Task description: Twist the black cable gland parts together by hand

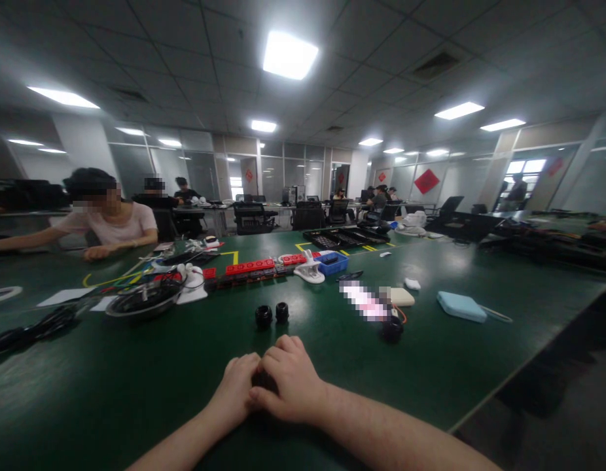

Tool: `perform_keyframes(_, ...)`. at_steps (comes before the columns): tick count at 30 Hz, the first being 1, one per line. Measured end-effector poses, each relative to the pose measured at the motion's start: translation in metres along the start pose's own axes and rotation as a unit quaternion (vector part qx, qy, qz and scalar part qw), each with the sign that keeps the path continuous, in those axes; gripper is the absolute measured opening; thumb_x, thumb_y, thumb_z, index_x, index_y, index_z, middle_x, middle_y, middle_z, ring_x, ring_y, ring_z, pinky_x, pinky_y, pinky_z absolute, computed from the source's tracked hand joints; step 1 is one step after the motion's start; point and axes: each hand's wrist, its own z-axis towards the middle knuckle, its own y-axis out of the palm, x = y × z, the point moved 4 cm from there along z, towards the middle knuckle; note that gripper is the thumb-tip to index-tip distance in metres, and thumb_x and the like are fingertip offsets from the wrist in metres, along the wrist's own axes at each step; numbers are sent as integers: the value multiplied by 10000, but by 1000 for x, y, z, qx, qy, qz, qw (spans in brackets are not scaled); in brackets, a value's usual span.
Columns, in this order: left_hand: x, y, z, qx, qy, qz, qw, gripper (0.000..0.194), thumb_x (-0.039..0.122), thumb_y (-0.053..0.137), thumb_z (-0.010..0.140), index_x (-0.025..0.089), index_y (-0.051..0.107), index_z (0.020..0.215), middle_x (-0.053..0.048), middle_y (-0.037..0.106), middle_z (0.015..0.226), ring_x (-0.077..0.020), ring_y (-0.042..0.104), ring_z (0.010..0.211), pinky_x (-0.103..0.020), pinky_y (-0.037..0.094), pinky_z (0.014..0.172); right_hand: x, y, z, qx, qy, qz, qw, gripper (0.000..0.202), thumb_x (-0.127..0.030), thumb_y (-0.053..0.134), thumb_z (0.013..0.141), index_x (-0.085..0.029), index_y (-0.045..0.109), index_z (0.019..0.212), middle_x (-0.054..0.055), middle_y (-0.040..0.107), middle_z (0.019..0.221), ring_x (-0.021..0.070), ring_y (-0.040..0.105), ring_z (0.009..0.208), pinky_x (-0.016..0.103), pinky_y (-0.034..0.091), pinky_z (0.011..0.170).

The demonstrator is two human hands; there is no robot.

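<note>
Close together over the near part of the green table, my left hand (235, 387) and my right hand (294, 383) meet with curled fingers. Between them shows a patch of something dark (264, 381), almost wholly covered, so its kind cannot be told. The right hand laps over the fingertips of the left. Just beyond my fingers, two small black round ribbed parts stand side by side, the left one (264, 316) a little larger in view than the right one (282, 312).
Further right lie a lit phone (364, 301), a black round part with wires (392, 328), a cream case (401, 297) and a light blue box (461, 306). Red strips (250, 267), a blue bin (332, 263) and a cable-filled bowl (143, 301) lie beyond. A person (109, 219) sits at left.
</note>
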Motion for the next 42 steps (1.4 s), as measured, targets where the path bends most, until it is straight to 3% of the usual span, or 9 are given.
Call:
perform_keyframes(6, -7, 8, 6, 35, 8, -23, 999, 145, 283, 480, 711, 183, 573, 762, -16, 577, 855, -173, 508, 833, -287, 343, 804, -8, 2, -3, 14, -49, -35, 998, 304, -473, 520, 721, -181, 531, 807, 18, 565, 826, 170, 380, 760, 320, 257, 673)
perform_keyframes(14, -8, 4, 4, 48, 4, -37, 998, 120, 193, 462, 698, 187, 581, 707, -1, 570, 798, -157, 508, 776, -275, 358, 738, -12, 7, -7, 0, -74, -33, 997, 297, -474, 481, 744, -182, 534, 756, 25, 568, 813, 169, 383, 752, 320, 259, 666)
perform_keyframes(23, -15, 6, 10, 63, -34, -13, 997, 99, 181, 456, 707, 183, 552, 683, 0, 556, 775, -146, 501, 753, -254, 348, 708, -11, 6, -9, -9, -66, -27, 997, 269, -444, 481, 754, -186, 558, 769, 21, 575, 752, 172, 395, 763, 323, 254, 667)
perform_keyframes(42, -7, -5, 3, 62, -42, -41, 996, 100, 274, 518, 696, 188, 568, 700, 3, 561, 788, -161, 514, 784, -268, 355, 721, -3, -5, -11, -11, -8, 2, 1000, 176, -362, 504, 752, -188, 520, 772, 14, 594, 772, 170, 415, 773, 308, 256, 680)
